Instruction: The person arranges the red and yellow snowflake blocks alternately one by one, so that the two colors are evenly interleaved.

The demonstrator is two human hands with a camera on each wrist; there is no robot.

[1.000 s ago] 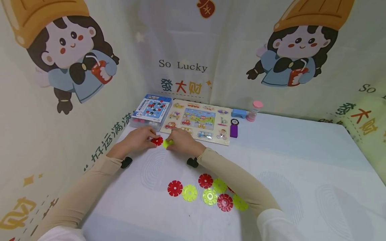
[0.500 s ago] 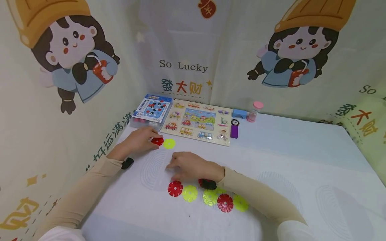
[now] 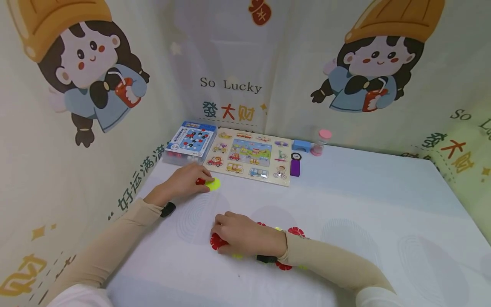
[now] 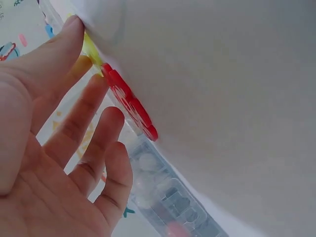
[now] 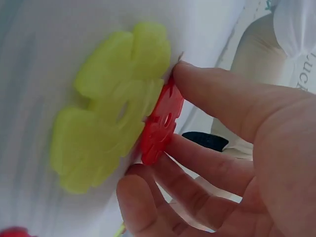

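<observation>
Toward the back left of the table, my left hand [image 3: 186, 183] holds a yellow-green snowflake disc [image 3: 214, 184] by its edges with thumb and fingertips. Directly left of that disc lies a red snowflake disc [image 3: 200, 181], partly hidden under the hand; the left wrist view shows this red disc [image 4: 129, 103] flat on the cloth beside the fingers. Nearer the front, my right hand [image 3: 245, 235] pinches another red snowflake disc [image 3: 218, 242] between thumb and fingers. In the right wrist view, a yellow-green disc [image 5: 111, 111] lies right beside it.
Several more red and yellow-green discs, including a red disc [image 3: 296, 231], lie around my right forearm, which partly covers them. Along the back stand a clear-sided box [image 3: 183, 157], a picture puzzle board [image 3: 251, 169], a purple block [image 3: 295, 167], a blue block [image 3: 301, 146] and a pink sand timer [image 3: 324, 135].
My right hand let go of the back yellow-green disc, came toward the front and took hold of a red disc. My left hand shifted right, from the back red disc to the yellow-green one.
</observation>
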